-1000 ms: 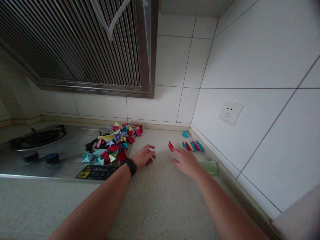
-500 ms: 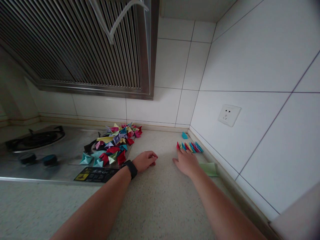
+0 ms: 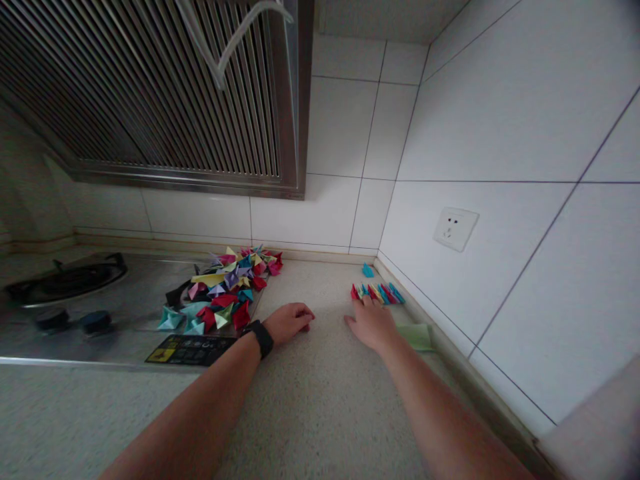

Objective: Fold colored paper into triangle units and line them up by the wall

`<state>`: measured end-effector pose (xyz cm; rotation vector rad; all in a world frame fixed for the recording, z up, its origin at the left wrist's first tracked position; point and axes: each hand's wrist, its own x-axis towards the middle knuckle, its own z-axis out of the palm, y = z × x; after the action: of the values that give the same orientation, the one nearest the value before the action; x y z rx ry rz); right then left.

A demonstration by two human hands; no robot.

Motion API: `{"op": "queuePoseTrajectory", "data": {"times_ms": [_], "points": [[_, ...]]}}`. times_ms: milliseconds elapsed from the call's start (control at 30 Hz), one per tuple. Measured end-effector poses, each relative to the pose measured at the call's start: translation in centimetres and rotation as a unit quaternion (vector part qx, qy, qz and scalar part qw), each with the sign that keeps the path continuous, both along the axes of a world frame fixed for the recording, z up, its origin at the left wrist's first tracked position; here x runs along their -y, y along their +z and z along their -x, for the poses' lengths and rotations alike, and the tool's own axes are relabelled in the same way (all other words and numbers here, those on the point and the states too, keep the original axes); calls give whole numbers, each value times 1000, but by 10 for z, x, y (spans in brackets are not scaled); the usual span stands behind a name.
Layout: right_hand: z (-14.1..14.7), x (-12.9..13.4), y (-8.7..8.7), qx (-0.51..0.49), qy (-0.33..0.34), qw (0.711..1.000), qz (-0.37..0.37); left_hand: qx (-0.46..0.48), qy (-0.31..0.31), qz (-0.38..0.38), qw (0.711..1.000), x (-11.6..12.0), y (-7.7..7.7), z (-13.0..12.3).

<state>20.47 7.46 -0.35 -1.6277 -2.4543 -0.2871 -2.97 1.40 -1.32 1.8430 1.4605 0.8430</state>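
My left hand [image 3: 290,323], with a black watch at the wrist, rests on the counter with its fingers curled together; whether anything is inside is hidden. To the right, my right hand [image 3: 369,323] lies with fingers spread, its fingertips at a row of small folded papers [image 3: 387,294] in red, yellow and blue. Behind that row sits a single blue folded paper [image 3: 368,270]. A flat green paper [image 3: 416,337] lies beside my right wrist, partly covered by the forearm. Many-coloured folded papers [image 3: 225,287] are heaped on the stove's right side.
The steel stove [image 3: 150,277] with a burner [image 3: 70,277] and two knobs stands at the left. A range hood [image 3: 190,180] hangs above it. Tiled walls meet behind the counter [image 3: 310,413], and a socket [image 3: 456,229] is on the right wall.
The camera view has shifted slightly. Both hands remain in nearly the same places, and the papers have not visibly moved.
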Motion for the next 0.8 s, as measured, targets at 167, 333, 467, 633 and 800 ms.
{"op": "queuePoseTrajectory", "data": {"times_ms": [167, 333, 467, 633, 800], "points": [[2, 6, 7, -17, 6, 1000, -22, -19, -3, 5, 1000, 1, 1, 0], [15, 24, 18, -104, 153, 981, -61, -31, -7, -10, 999, 1, 2, -1], [26, 42, 15, -106, 347, 928, 80, -52, -16, -40, 998, 0, 2, -1], [28, 49, 8, -100, 353, 920, 136, -83, -22, -66, 994, 0, 2, 0], [24, 42, 9, -113, 364, 913, 147, -113, -25, -71, 991, 2, 3, -1]]}}
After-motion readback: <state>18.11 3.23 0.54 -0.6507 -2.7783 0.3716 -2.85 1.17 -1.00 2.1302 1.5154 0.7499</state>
